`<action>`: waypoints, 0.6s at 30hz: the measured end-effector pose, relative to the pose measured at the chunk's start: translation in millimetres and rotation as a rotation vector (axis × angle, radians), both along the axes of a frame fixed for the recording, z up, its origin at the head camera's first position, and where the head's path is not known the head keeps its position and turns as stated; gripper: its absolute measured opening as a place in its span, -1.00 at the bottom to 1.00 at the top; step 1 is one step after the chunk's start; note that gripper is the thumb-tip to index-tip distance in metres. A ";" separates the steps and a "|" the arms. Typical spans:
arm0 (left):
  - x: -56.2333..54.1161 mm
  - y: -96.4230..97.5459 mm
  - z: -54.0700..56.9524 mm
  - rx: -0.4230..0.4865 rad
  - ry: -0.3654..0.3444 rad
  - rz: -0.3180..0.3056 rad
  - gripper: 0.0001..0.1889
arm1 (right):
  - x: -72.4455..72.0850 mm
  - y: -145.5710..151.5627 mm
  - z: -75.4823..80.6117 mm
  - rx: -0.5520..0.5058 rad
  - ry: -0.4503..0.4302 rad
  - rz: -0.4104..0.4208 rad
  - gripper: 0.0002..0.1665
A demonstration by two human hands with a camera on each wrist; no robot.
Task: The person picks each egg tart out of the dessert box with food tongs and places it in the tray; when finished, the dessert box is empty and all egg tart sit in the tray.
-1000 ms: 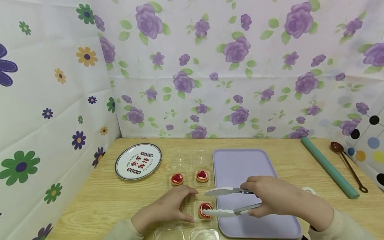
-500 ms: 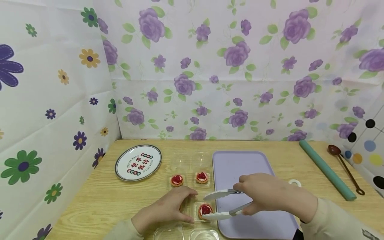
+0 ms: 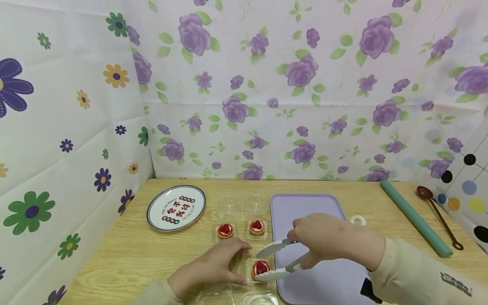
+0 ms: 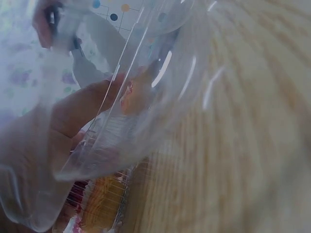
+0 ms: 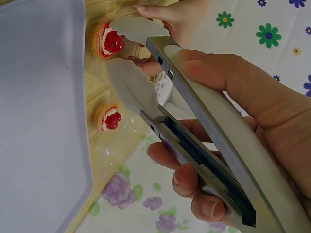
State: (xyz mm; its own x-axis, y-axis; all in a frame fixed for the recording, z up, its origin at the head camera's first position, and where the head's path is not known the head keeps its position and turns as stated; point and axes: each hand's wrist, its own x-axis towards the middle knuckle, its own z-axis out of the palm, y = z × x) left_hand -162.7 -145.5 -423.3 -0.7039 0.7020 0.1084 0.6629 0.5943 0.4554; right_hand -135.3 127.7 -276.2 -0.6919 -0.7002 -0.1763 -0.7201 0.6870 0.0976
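Observation:
My right hand (image 3: 324,237) grips a pair of tongs (image 5: 214,111) with white scalloped tips, spread apart. One tip overlaps the near edge of a red-topped tart (image 3: 261,267) in the head view; the other is at its far side. I cannot tell whether they touch it. With thumb and fingers curved, my left hand (image 3: 213,262) holds a clear plastic box (image 3: 248,277) by its left part. Another tart (image 4: 99,204) shows low in the left wrist view, mostly hidden by that hand in the head view. Clear lids (image 3: 260,298) lie on the near side.
Two more tarts (image 3: 225,230) sit in clear plastic behind my left hand. A lilac tray (image 3: 305,207) lies to the right, partly under my right arm. A white plate (image 3: 176,207) is back left; a green roller (image 3: 415,218) and brown ladle (image 3: 438,212) are at right.
My right hand has shifted left and slightly forward, so the tongs slant more steeply toward the tart. Their tips stay around it, still apart. My left hand keeps its place.

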 end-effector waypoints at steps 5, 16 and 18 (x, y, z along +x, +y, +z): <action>-0.6 -0.2 -0.6 -0.007 0.002 -0.002 -0.22 | -1.5 0.0 -0.6 -0.008 0.016 -0.004 -0.46; -0.3 -0.1 0.3 -0.020 -0.002 0.007 -0.21 | -2.6 -0.9 0.1 -0.007 -0.020 -0.024 -0.50; -0.2 -0.4 0.1 -0.021 -0.007 0.010 -0.21 | -2.3 -2.2 -1.0 0.003 -0.018 -0.023 -0.52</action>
